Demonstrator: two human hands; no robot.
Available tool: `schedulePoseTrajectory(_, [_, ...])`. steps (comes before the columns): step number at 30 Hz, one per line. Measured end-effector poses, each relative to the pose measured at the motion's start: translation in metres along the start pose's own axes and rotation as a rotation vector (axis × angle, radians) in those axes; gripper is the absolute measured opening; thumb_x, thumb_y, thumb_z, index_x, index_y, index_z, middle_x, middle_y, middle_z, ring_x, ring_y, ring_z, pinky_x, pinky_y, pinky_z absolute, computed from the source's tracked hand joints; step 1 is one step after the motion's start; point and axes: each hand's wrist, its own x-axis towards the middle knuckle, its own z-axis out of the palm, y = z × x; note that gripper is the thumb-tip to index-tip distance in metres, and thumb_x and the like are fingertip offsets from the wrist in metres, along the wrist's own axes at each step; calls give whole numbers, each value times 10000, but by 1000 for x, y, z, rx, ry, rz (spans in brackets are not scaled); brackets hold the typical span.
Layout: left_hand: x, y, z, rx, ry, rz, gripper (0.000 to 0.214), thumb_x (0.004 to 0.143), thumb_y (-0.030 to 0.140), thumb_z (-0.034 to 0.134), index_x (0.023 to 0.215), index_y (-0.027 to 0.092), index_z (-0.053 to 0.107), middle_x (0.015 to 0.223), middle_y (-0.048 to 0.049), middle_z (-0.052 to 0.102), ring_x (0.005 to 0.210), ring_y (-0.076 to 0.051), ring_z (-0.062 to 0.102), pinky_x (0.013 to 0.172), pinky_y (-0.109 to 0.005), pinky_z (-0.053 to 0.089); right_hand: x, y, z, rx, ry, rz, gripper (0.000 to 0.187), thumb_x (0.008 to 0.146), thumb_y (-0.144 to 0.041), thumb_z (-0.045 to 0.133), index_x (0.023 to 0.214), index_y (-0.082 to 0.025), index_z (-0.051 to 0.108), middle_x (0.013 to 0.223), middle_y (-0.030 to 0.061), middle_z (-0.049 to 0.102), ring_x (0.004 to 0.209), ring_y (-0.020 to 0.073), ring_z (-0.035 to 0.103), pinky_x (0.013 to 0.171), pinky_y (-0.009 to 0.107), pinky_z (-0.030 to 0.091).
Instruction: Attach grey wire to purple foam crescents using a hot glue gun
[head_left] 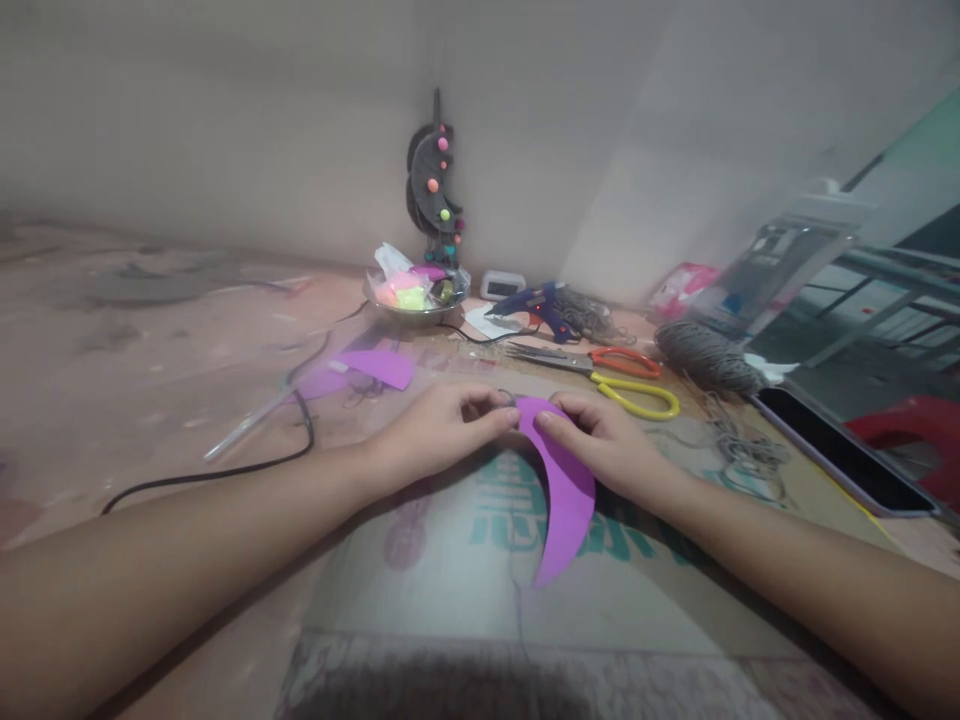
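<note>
A purple crescent cut-out (568, 490), flat like foam sheet or felt, hangs between my two hands above the cardboard (420, 600). My left hand (450, 425) pinches at its upper end, thumb and fingers together at the edge. A bit of dark grey yarn (506, 396) shows by those fingertips; whether they grip it too I cannot tell. With the thumb in front and the fingers behind, my right hand (600, 440) holds the crescent near its top. The lower tip points down towards me, free of both hands.
Beyond the hands lie scissors (577, 362) with orange and yellow handles, a blue glue gun (536, 305) and a metal bowl (416, 315) of coloured bits. At right are a grey yarn ball (705, 355) and a phone (840, 450). Left are purple scraps (382, 368), a glue stick (251, 425) and a black cord (210, 478).
</note>
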Motion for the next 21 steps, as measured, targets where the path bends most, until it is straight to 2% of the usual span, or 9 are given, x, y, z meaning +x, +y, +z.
schedulePoseTrajectory(8, [0, -2, -1, 25, -16, 61, 352, 916, 423, 439, 772, 165, 631, 744, -4, 626, 714, -156, 549, 653, -252, 402, 0, -3, -1, 31, 12, 6, 321, 869, -411, 491, 638, -189, 474, 612, -26, 421, 570, 114, 395, 502, 242, 313])
schedulePoseTrajectory(12, [0, -1, -2, 14, 45, 79, 430, 945, 447, 379, 685, 162, 572, 663, 11, 546, 656, -138, 501, 613, -241, 371, -1, 0, -2, 61, 26, 14, 345, 878, -434, 480, 637, -188, 461, 630, -25, 405, 588, 116, 402, 518, 243, 326])
schedulePoseTrajectory(17, [-1, 2, -1, 6, 50, -7, 302, 890, 421, 501, 820, 166, 645, 744, -3, 622, 686, -146, 535, 623, -241, 386, -2, 0, -2, 64, 19, 14, 342, 883, -431, 489, 646, -186, 462, 618, -33, 404, 573, 107, 389, 502, 235, 304])
schedulePoseTrajectory(21, [-1, 0, 0, 17, 34, 5, 298, 898, 403, 484, 839, 164, 653, 778, -14, 649, 718, -154, 560, 640, -246, 400, -2, 0, -2, 111, 2, 0, 329, 884, -445, 494, 689, -181, 517, 641, -28, 458, 581, 109, 418, 513, 233, 322])
